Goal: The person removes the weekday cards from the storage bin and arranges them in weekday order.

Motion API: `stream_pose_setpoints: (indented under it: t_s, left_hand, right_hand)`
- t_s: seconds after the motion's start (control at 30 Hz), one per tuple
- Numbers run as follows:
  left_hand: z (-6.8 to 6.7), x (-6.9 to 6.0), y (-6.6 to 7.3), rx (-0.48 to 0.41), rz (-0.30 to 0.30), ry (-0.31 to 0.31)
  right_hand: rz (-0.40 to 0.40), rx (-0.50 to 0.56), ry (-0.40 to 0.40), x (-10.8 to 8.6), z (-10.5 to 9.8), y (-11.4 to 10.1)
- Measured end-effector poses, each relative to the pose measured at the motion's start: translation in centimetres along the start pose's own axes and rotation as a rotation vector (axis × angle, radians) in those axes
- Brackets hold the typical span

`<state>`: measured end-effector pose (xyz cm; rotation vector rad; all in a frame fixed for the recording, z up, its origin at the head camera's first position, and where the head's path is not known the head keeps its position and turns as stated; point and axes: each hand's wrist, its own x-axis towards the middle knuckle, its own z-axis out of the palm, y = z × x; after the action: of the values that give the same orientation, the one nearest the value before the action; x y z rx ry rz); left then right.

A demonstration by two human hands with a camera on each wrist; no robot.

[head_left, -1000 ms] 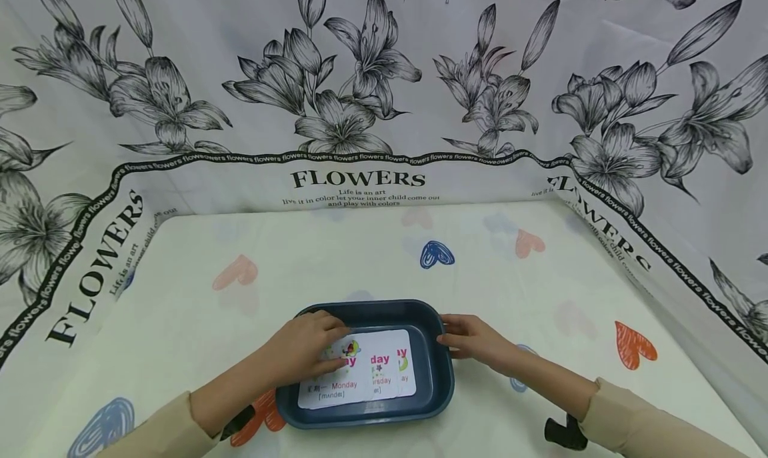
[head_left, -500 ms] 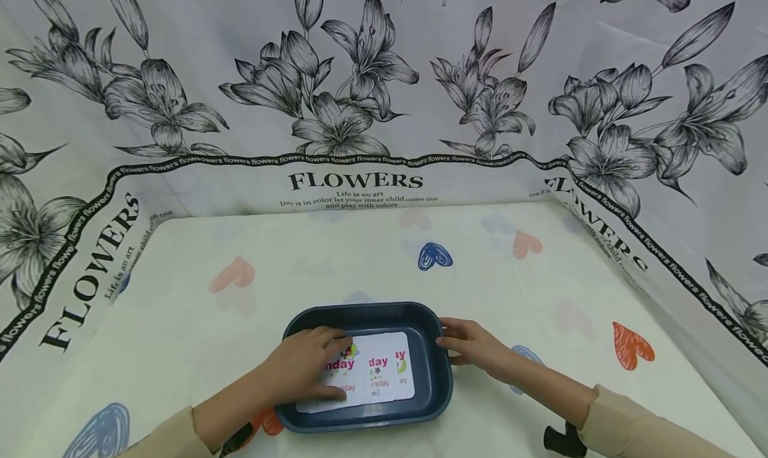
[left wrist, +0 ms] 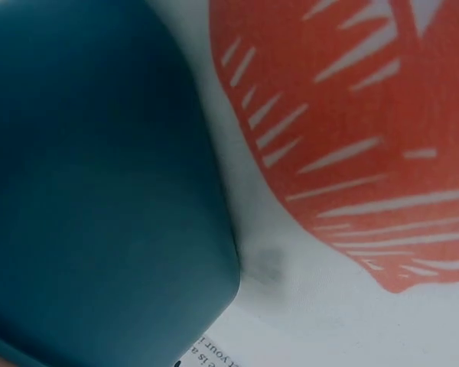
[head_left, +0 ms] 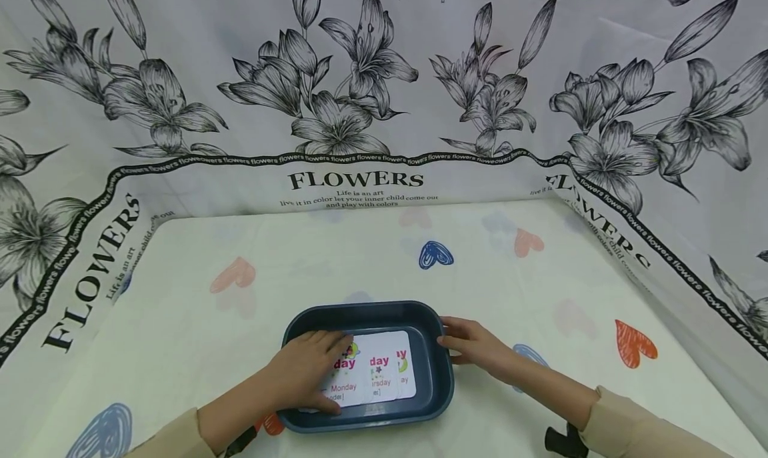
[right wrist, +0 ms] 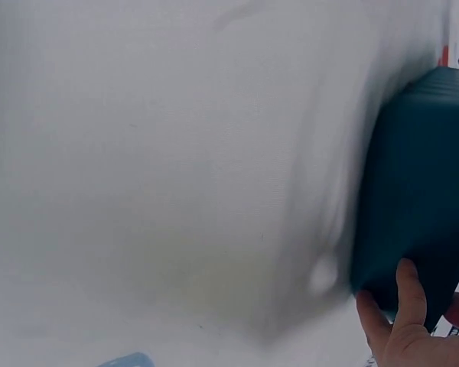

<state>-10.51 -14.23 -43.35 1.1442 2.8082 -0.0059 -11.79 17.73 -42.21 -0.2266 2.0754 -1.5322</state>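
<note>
A dark blue rectangular tray (head_left: 372, 421) sits on the table and holds overlapping white word cards (head_left: 390, 365). The leftmost visible card (head_left: 343, 378) reads "Monday". My left hand (head_left: 306, 368) lies over the left part of this card, thumb toward its near edge and fingers toward its far edge, hiding its left side. At the tray's right end my right hand (head_left: 474, 343) holds the rim, its fingertips over the edge. The right wrist view shows the right-hand fingers (right wrist: 411, 294) against the tray's outer wall. Mostly the tray's outer wall (left wrist: 115, 183) fills the left wrist view.
A pale tablecloth (head_left: 336, 271) printed with hearts covers the table. White cloth walls (head_left: 270, 131) with black flower drawings enclose the back and sides. A dark wrist mount (head_left: 566, 441) shows below the right sleeve.
My left hand has shifted slightly left and nearer, its thumb sliding down toward the card's near edge. The right hand stays at the tray's right end, and the cards look unmoved.
</note>
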Motion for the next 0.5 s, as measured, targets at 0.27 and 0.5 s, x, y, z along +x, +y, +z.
stream_pose_setpoints:
  t_s: [0.27,0.5]
  left_hand:
    - [-0.22,0.03,0.12,0.003,-0.001,-0.003]
    - [-0.43,-0.02,0.29,-0.027,-0.003,0.011]
  right_hand:
    - [0.000,-0.010,0.015,-0.04,0.01,-0.07]
    - [0.007,-0.004,0.019,0.00,0.00,0.07]
